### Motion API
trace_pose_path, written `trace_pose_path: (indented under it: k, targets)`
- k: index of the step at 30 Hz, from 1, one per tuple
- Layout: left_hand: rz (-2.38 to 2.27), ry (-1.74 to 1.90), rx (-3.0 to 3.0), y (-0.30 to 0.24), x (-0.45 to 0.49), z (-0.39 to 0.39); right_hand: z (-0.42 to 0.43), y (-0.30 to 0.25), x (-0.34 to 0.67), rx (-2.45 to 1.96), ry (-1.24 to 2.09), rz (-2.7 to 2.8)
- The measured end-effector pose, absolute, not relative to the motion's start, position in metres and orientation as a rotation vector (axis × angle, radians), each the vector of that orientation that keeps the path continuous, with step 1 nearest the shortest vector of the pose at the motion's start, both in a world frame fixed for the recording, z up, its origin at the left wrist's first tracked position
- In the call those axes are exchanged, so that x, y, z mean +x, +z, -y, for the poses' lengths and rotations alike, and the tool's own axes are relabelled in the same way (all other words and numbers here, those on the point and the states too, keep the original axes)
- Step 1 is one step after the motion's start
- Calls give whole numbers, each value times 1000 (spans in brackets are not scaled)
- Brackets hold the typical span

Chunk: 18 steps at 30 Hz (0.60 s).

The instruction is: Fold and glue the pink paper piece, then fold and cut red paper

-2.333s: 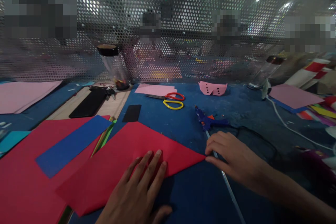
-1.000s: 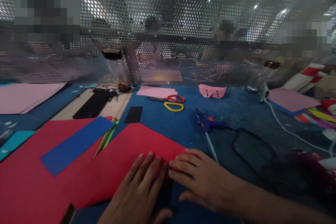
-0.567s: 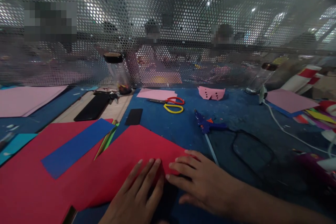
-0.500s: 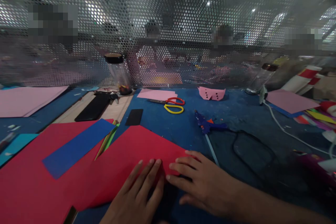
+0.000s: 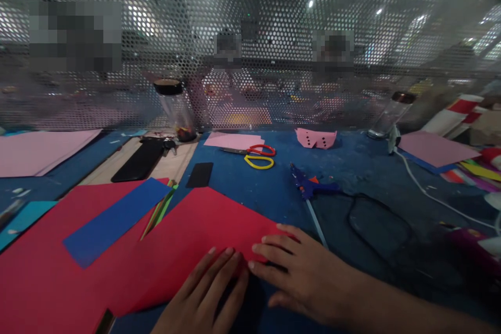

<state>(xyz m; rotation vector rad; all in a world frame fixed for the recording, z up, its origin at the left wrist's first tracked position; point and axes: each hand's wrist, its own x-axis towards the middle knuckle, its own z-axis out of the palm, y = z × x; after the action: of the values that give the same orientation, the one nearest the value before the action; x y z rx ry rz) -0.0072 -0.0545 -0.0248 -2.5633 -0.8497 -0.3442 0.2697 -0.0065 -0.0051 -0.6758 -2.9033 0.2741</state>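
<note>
Here two red sheets lie on the blue table [image 5: 274, 193]: the red sheet [image 5: 203, 229] under the hands, and a second red sheet [image 5: 35, 282] at the near left, which it overlaps.

The left hand [image 5: 205, 300] lies flat, palm down, fingers stretched and close together, holding nothing; its fingertips [image 5: 225, 255] rest on the red sheet's near edge. The right hand [image 5: 303, 276] is flat and spread too, gripping nothing; its fingers cover the sheet's right corner. The two hands' fingertips almost meet; the sheet spreads away ahead and to the left of both.

One blue strip [image 5: 115, 219] lies slantwise on the second red sheet; a few green strips [image 5: 160, 207] show between the two red sheets; one teal sheet [image 5: 19, 216] sits at the far left.

There are three pink sheets, left [image 5: 39, 148], middle [image 5: 233, 140] and right [image 5: 434, 147]; one folded pink piece [image 5: 316, 138] carries black dots, too small to count.

One pair of scissors [image 5: 254, 154], with a red loop and a yellow loop, lies by the middle pink sheet; one blue glue gun [image 5: 309, 185] lies just beyond the right hand, its black cord [image 5: 376, 219] looped beside it; one white cord [image 5: 430, 193] runs along the right.

Two jars, left [image 5: 174, 109] and right [image 5: 387, 115], stand against the mesh screen [image 5: 250, 36]; one phone [image 5: 139, 159] and one black card [image 5: 199, 174] lie near the left jar.
</note>
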Motion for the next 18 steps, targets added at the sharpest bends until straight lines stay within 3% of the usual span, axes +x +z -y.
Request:
trace_pose_path:
  k: [18]
  targets:
    - [886,-350,-2588,-24,-5,55,8,-5,271,-660,143,2909]
